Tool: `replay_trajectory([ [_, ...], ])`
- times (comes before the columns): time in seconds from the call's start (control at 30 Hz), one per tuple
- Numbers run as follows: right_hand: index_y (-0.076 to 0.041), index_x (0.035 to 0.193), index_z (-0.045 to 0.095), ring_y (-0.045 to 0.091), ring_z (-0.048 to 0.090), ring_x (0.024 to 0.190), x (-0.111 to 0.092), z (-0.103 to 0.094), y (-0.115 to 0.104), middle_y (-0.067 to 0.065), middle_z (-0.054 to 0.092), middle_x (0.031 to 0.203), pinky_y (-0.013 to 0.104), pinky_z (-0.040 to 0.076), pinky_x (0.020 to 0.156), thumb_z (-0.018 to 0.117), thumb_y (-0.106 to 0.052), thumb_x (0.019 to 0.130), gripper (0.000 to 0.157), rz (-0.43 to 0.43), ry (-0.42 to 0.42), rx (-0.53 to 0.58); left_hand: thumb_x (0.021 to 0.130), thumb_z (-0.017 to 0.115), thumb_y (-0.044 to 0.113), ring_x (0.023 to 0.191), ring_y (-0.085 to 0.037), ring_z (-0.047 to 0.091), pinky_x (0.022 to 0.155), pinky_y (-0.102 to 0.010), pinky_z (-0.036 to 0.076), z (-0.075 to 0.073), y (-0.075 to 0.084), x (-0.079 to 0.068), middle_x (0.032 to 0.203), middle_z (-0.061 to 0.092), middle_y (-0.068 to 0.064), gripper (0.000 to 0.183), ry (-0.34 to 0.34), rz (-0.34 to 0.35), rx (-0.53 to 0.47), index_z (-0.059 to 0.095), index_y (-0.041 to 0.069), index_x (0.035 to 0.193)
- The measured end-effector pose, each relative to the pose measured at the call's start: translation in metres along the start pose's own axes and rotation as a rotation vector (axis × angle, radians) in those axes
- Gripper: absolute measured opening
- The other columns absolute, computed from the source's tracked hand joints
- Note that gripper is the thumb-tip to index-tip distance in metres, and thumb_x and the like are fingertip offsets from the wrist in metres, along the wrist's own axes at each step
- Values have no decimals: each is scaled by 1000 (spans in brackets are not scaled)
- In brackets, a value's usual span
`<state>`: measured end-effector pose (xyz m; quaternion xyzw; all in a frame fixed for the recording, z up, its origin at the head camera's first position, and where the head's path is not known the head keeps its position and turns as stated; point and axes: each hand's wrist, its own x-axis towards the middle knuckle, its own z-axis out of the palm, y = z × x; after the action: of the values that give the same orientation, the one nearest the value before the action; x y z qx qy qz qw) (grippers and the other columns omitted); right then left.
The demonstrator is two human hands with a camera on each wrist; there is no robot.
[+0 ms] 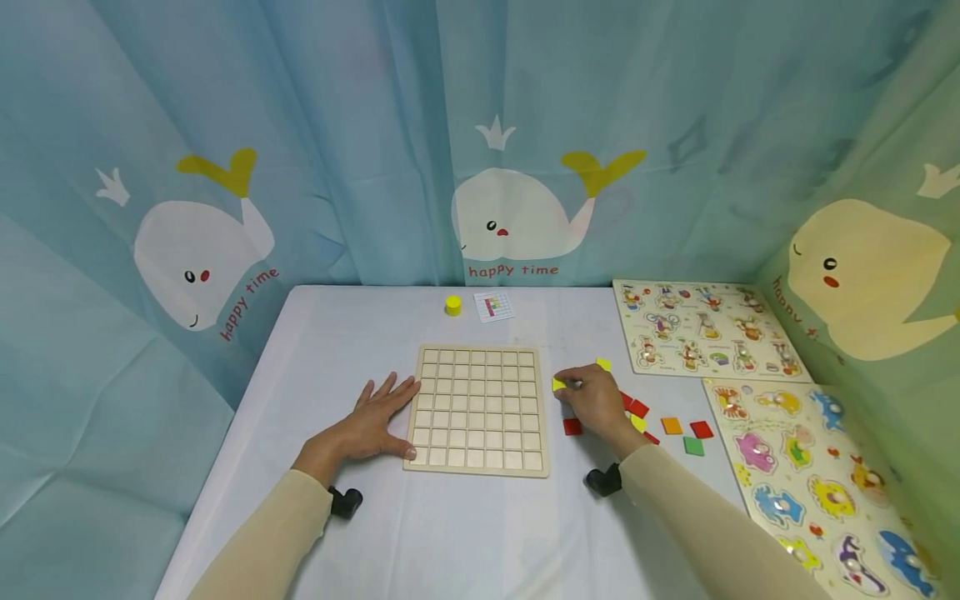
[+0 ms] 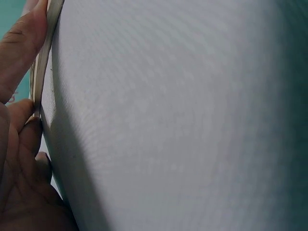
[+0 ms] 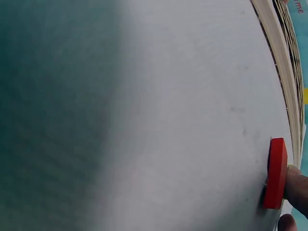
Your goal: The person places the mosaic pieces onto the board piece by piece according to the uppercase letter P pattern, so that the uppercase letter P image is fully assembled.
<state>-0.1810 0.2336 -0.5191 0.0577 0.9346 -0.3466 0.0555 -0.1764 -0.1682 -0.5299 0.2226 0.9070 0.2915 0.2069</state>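
A square wooden grid board (image 1: pixel 480 410) with bare cells lies flat on the white table. My left hand (image 1: pixel 367 427) rests at its left edge, fingers spread, thumb at the near corner. In the left wrist view the thumb (image 2: pixel 20 45) touches the board's side. Beyond the board's right edge, my right hand (image 1: pixel 592 402) pinches a small yellow square tile (image 1: pixel 558 384) between thumb and fingertips. Just below that hand lies a red square tile (image 1: pixel 572 427), which appears in the right wrist view as a red tile (image 3: pixel 275 173) in front of the fingers.
Right of the right hand lie several loose tiles, including an orange tile (image 1: pixel 672 426) and a green tile (image 1: pixel 693 446). Two picture puzzle boards, one far (image 1: pixel 637 317) and one near (image 1: pixel 757 487), line the right side. Behind the grid board are a yellow cylinder (image 1: pixel 453 306) and a pattern card (image 1: pixel 504 315).
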Motion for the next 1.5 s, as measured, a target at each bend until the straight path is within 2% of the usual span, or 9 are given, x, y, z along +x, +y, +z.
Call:
replay_trajectory([
  [0.27, -6, 133, 73, 37, 56, 124, -1, 0, 3, 20, 59, 137, 55, 52, 108, 73, -11, 97, 36, 5, -11, -3, 74, 92, 50, 165, -36, 0, 132, -58, -10, 0, 3, 0, 176, 20, -10, 123, 1, 0, -11, 24, 11, 169],
  [0.47, -6, 127, 77, 38, 56, 127, -3, 2, 5, 19, 63, 131, 55, 50, 110, 74, -11, 96, 31, -6, 6, 19, 75, 92, 51, 165, -36, 0, 132, -58, -10, 0, 1, 0, 176, 20, -10, 122, 4, -4, -5, 24, 12, 169],
  [0.7, -7, 133, 73, 36, 54, 121, -6, 0, 5, 19, 62, 137, 54, 50, 105, 72, -14, 98, 35, -36, 20, 16, 75, 92, 50, 166, -35, -1, 132, -58, -10, 1, 1, -1, 177, 20, -9, 122, 5, -6, -18, 24, 12, 169],
  [0.9, -11, 137, 70, 31, 59, 111, -5, -3, 2, 16, 68, 130, 42, 56, 93, 70, -15, 101, 36, -14, 30, 121, 76, 91, 51, 166, -34, -1, 133, -57, -10, 1, 0, 0, 177, 18, -8, 122, -4, -10, -1, 23, 13, 169],
  [1.0, -14, 136, 71, 30, 63, 112, -4, -4, -1, 15, 71, 127, 42, 59, 95, 71, -17, 102, 34, -23, 60, 174, 75, 91, 51, 166, -34, -1, 133, -57, -10, 0, 1, 0, 177, 18, -8, 122, -5, -10, 1, 23, 13, 169],
  [1.2, -17, 136, 72, 29, 64, 117, -3, -6, -13, 12, 73, 127, 44, 57, 98, 71, -24, 103, 34, -62, 126, 269, 75, 92, 50, 166, -35, -1, 133, -57, -10, 0, 4, -1, 177, 18, -8, 122, -2, -8, 4, 24, 12, 169],
  [1.37, -16, 139, 71, 27, 66, 118, 3, -4, -29, 10, 73, 131, 40, 57, 99, 70, -21, 103, 36, -74, 105, 368, 76, 91, 51, 165, -35, -3, 132, -59, -11, 1, 7, -1, 177, 17, -8, 122, -6, -19, 7, 23, 11, 169],
  [1.5, -13, 139, 71, 26, 66, 120, 8, 3, -41, 11, 72, 134, 36, 59, 99, 70, -18, 103, 36, -99, 66, 400, 76, 91, 51, 165, -35, -4, 132, -59, -11, 3, 8, -2, 177, 16, -8, 122, -4, -26, 8, 23, 11, 169],
])
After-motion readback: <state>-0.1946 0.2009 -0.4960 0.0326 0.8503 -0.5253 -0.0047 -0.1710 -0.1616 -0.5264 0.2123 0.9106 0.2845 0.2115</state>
